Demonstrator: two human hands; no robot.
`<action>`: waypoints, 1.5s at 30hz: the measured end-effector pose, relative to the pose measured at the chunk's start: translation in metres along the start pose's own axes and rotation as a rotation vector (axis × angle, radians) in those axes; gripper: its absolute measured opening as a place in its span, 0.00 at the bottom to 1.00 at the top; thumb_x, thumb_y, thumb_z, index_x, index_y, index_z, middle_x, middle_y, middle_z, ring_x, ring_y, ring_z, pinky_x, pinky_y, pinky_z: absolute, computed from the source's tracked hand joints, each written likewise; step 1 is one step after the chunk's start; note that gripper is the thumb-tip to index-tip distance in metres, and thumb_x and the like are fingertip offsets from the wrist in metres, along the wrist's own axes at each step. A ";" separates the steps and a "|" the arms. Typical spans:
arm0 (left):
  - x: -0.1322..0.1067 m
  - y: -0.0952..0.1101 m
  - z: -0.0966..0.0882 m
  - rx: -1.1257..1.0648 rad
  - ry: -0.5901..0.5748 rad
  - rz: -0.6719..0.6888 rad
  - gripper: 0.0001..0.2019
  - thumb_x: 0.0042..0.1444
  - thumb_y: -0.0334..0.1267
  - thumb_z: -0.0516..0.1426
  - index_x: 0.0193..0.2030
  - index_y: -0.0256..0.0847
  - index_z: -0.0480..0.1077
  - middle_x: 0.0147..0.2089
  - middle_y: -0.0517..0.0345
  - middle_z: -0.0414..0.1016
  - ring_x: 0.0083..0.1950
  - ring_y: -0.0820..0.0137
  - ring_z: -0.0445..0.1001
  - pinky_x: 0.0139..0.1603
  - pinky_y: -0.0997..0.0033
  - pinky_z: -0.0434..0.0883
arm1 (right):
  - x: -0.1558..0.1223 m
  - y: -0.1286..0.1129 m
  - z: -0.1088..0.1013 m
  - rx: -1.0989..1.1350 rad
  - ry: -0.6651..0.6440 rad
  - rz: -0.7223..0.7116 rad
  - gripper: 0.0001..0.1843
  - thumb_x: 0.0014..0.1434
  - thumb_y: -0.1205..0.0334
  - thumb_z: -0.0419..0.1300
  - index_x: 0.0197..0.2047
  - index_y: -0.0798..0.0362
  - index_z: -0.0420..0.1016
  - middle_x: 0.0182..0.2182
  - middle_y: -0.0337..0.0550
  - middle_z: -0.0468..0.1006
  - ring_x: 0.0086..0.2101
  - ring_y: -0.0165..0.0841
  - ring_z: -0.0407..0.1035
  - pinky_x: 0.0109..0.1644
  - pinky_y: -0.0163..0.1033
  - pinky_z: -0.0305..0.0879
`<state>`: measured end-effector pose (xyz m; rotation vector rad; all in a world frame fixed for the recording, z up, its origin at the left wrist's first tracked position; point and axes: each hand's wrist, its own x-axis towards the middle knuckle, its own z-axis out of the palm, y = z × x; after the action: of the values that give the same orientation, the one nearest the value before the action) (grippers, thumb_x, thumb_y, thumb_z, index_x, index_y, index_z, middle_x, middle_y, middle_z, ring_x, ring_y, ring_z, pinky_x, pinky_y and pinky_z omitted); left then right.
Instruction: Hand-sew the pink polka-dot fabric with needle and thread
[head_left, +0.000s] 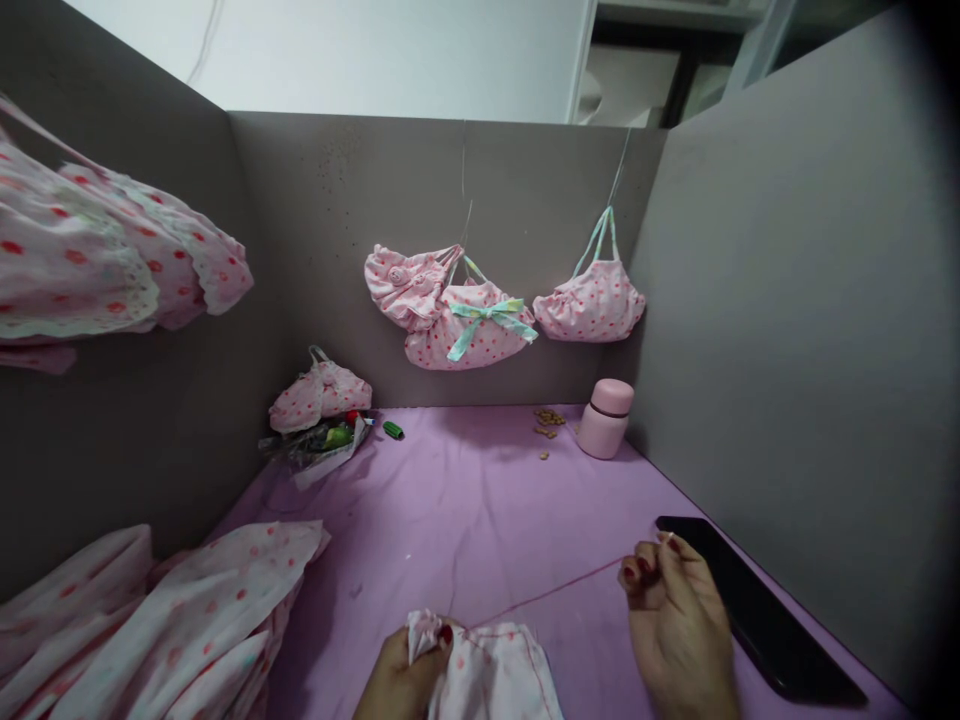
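left hand (pixel 409 670) pinches dotted cloth (pixel 495 675); right hand (pixel 679 625), well apart, grips red thread (pixel 555 590) running from the cloth.

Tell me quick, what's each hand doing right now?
Left hand: closed, holding the spotted cloth.
Right hand: closed, holding the taut red thread.

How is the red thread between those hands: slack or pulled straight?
Pulled nearly straight: the red thread runs without a visible loop from the dotted cloth in the left hand to the right hand.
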<state>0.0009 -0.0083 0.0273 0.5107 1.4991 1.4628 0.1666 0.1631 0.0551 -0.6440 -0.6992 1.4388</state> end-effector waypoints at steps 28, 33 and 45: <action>0.000 0.000 0.002 -0.045 -0.016 0.015 0.15 0.40 0.47 0.64 0.24 0.36 0.68 0.23 0.62 0.66 0.28 0.69 0.63 0.33 0.70 0.62 | -0.056 0.037 0.005 -0.993 -1.089 -0.052 0.13 0.65 0.58 0.44 0.32 0.51 0.63 0.25 0.37 0.67 0.27 0.32 0.63 0.31 0.34 0.60; 0.002 0.000 0.003 -0.050 -0.023 0.007 0.14 0.41 0.46 0.64 0.24 0.36 0.68 0.22 0.63 0.66 0.28 0.71 0.62 0.33 0.71 0.61 | -0.059 0.041 0.001 -1.067 -1.174 -0.073 0.13 0.64 0.59 0.45 0.33 0.51 0.66 0.26 0.42 0.73 0.27 0.34 0.70 0.31 0.34 0.63; 0.001 0.000 0.002 -0.049 -0.021 0.008 0.12 0.43 0.43 0.62 0.25 0.36 0.69 0.24 0.59 0.70 0.30 0.68 0.65 0.35 0.69 0.63 | -0.060 0.041 0.000 -1.069 -1.150 -0.111 0.10 0.64 0.64 0.45 0.34 0.49 0.64 0.27 0.40 0.73 0.26 0.32 0.68 0.30 0.33 0.64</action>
<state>0.0023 -0.0061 0.0273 0.5021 1.4426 1.4921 0.1397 0.1046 0.0214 -0.4762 -2.4464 1.1585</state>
